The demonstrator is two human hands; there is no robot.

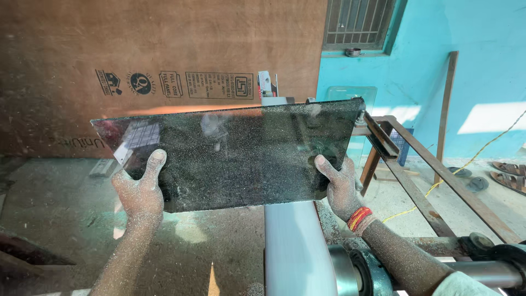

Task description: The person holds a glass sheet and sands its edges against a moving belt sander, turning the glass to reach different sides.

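Both hands grip the dark glass sheet (230, 156) by its near edge, the left hand (139, 186) at the left corner and the right hand (339, 183) on the right, thumbs on top. It hangs tilted over the grinding belt (296, 246). Steady, even grip would likely keep the sheet level.

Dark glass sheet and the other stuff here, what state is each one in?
Dark rectangular glass sheet: lifted, tilted, speckled with dust.
Left hand: grip shut on the sheet's lower left edge, dusty.
Right hand: grip shut on its lower right edge, dusty.
Pale grinding belt: blurred, under the sheet.
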